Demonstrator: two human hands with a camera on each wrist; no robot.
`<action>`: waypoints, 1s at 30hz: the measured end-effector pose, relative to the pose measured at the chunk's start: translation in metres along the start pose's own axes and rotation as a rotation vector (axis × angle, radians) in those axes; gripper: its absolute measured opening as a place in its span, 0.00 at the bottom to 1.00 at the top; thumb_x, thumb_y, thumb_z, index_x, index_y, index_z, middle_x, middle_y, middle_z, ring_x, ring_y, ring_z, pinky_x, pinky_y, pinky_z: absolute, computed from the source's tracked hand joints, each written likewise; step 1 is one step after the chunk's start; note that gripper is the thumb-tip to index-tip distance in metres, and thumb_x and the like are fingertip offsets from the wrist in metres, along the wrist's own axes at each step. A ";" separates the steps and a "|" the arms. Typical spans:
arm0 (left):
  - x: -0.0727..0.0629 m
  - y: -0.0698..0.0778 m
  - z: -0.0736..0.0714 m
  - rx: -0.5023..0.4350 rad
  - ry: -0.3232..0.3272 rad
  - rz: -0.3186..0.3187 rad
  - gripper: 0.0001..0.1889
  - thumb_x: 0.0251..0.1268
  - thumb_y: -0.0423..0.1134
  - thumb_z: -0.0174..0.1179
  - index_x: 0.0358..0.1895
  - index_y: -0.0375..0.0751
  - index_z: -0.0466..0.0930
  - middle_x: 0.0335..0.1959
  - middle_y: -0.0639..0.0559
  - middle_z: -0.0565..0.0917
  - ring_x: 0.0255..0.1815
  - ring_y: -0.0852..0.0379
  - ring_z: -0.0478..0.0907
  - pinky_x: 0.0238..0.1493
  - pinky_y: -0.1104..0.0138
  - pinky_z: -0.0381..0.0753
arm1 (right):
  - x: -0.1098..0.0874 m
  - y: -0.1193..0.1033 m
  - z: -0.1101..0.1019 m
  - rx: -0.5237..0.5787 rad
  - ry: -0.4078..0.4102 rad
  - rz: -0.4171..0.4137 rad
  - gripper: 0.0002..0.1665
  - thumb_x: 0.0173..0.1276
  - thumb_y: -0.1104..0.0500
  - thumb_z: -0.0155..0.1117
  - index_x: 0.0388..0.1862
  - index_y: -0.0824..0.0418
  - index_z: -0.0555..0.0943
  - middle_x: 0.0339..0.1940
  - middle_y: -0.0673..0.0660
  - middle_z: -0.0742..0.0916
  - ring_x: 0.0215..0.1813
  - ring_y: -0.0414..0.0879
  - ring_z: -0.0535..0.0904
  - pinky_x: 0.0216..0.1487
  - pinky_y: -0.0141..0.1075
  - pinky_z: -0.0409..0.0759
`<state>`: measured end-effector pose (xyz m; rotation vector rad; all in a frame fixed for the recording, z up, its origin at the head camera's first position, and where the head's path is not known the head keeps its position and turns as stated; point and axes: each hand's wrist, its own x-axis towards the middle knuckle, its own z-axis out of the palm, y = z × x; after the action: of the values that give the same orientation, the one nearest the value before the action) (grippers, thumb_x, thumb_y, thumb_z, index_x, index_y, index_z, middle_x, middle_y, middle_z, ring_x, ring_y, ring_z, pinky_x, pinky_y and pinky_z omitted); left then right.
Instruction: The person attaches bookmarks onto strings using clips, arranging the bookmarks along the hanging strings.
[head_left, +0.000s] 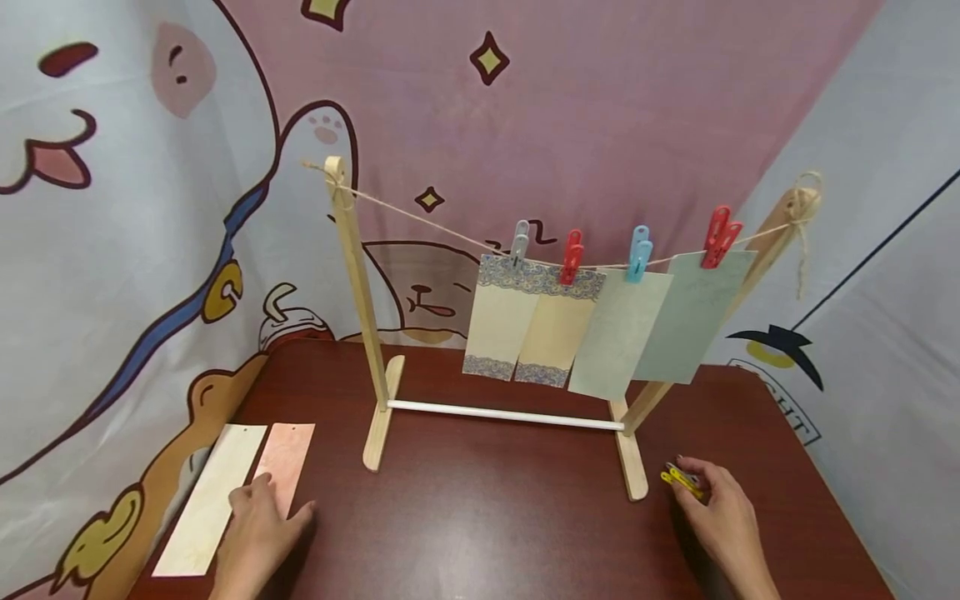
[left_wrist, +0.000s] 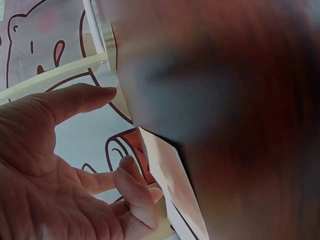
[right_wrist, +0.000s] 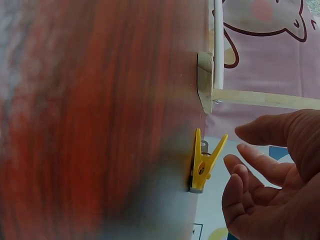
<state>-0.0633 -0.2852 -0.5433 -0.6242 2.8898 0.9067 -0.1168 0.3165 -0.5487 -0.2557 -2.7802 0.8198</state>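
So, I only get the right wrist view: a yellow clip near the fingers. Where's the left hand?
Observer: In the head view, the left hand overlaps the pink strip; I can't tell whether they touch.
Operator: Anything lying beside that strip?
Observer: Yes, a longer cream strip lies to its left in the head view.
Operator: And is anything hanging up?
Observer: Four paper sheets hang from the string.

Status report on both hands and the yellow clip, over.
Left hand open over pink card. Right hand open beside yellow clip, not gripping. Grey clip close behind it, might crowd the grip.
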 end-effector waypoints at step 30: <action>0.010 -0.029 -0.010 0.015 -0.016 -0.049 0.46 0.62 0.48 0.77 0.63 0.13 0.60 0.51 0.13 0.61 0.38 0.15 0.77 0.39 0.29 0.79 | 0.014 0.007 0.002 -0.025 -0.280 0.026 0.21 0.64 0.63 0.81 0.55 0.64 0.86 0.40 0.56 0.87 0.34 0.47 0.77 0.35 0.45 0.72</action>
<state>-0.0601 -0.3159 -0.5519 -0.6799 2.8509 0.8783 -0.1296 0.3247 -0.5518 -0.1942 -3.0544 0.8888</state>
